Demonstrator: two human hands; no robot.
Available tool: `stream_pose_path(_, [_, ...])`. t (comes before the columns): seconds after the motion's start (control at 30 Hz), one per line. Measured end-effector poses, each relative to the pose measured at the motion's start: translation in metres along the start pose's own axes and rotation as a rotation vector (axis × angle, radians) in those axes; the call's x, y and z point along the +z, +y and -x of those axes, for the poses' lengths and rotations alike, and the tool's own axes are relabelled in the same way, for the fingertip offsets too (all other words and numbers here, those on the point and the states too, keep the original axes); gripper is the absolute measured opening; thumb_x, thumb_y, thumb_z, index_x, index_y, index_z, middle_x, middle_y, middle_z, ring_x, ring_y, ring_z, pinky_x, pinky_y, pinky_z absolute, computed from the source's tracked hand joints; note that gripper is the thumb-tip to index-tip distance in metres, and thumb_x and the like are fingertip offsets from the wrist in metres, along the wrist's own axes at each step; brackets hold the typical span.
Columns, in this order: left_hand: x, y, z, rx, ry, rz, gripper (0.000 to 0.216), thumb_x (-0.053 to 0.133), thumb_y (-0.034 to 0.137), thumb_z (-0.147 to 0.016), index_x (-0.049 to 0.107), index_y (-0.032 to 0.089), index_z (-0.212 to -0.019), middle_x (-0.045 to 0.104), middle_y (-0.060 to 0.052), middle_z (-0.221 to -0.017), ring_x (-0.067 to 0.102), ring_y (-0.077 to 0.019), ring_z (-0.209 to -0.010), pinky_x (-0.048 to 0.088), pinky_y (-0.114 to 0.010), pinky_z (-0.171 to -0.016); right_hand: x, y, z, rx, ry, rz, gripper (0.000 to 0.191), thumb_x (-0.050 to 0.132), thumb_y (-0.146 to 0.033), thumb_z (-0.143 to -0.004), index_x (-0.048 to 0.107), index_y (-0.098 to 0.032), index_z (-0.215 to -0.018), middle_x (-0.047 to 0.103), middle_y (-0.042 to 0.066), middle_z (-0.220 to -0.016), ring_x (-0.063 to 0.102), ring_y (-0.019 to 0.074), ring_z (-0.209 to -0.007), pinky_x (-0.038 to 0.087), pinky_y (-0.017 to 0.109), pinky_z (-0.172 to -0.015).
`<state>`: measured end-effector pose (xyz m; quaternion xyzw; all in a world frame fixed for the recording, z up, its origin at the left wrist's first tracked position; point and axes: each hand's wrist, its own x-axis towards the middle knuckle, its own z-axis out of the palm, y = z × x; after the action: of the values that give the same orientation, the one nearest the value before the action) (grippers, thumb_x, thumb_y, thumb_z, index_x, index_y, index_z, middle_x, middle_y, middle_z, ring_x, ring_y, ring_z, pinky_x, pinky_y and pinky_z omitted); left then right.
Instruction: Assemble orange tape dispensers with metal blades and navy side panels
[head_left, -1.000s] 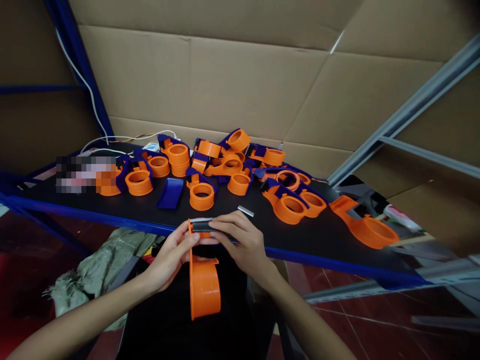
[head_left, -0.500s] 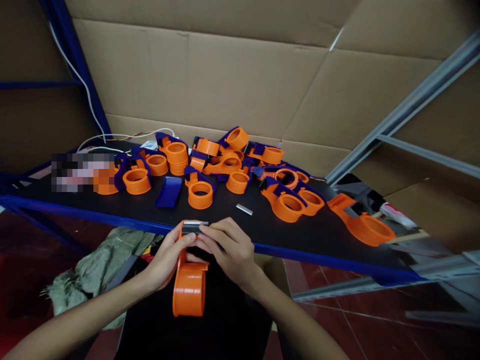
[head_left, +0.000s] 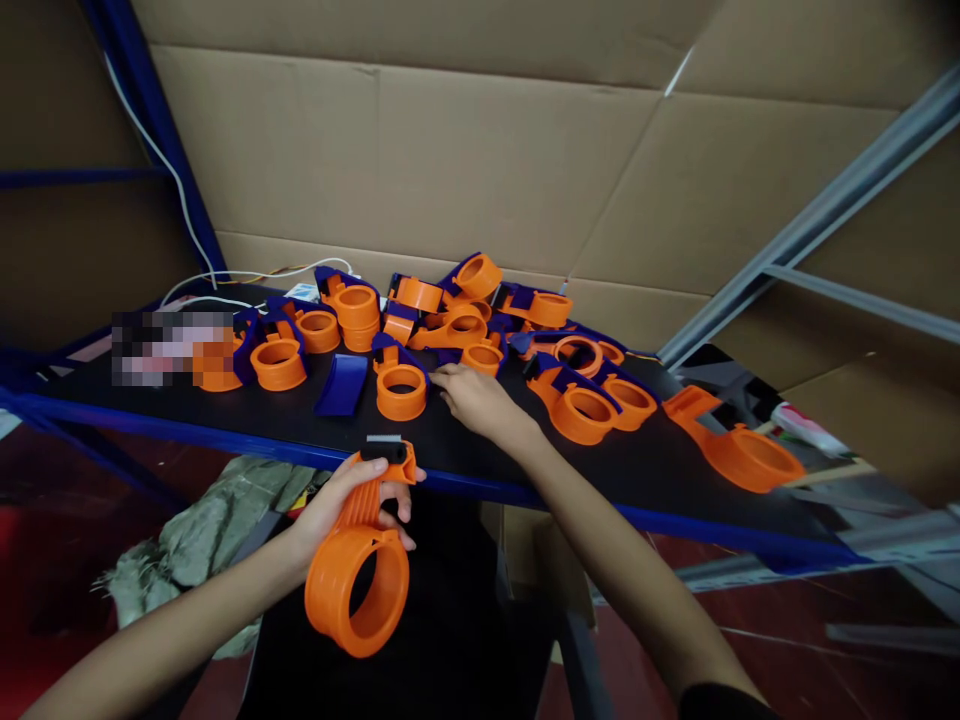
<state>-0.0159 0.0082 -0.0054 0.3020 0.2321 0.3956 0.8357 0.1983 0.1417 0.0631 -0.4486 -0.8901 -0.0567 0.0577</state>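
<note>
Currently: two bare hands, well apart from each other.
Left hand [head_left: 352,500]: closed tight around the handle neck of an orange tape-dispenser frame [head_left: 358,585]. It is held off the near table edge, close to the body.
Frame attitude: the big ring hangs below the fist with its open side toward the camera, head end up. My read is that the neck grip lets the ring hang by its own weight and keeps the head clear of the fingers.
Serrated blade [head_left: 386,440]: sits on the head of the frame, just above the left thumb.
Right hand [head_left: 472,397]: ahead and to the right of the left hand. It is palm down on the black tabletop [head_left: 225,425], fingers stretched flat and pointing left. The palm hides whatever may be under it, so I can't tell whether it grips anything.
Nearest the right fingertips: an orange-and-blue dispenser [head_left: 401,390], just left of them.
Blue cover [head_left: 341,385]: lies loose, further left.
Dispenser pile [head_left: 450,310]: jumbled beyond both hands, probably within easy reach.
Lone orange frame [head_left: 739,455]: well to the right of the right hand.
</note>
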Motion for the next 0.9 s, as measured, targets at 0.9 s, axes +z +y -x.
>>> stream_pose_path(0.9, [0.022, 0.005, 0.003, 0.085, 0.261, -0.039, 0.022, 0.066, 0.031, -0.088, 0.055, 0.018, -0.101, 0.07, -0.006, -0.076, 0.071, -0.0212, -0.065, 0.061, -0.032, -0.058, 0.003, -0.068, 0.078, 0.056, 0.177, -1.295, 0.036, 0.079, -0.03, -0.08, 0.073, -0.022, -0.115, 0.073, 0.005, -0.107, 0.071, 0.0157, -0.084, 0.06, 0.027, -0.075])
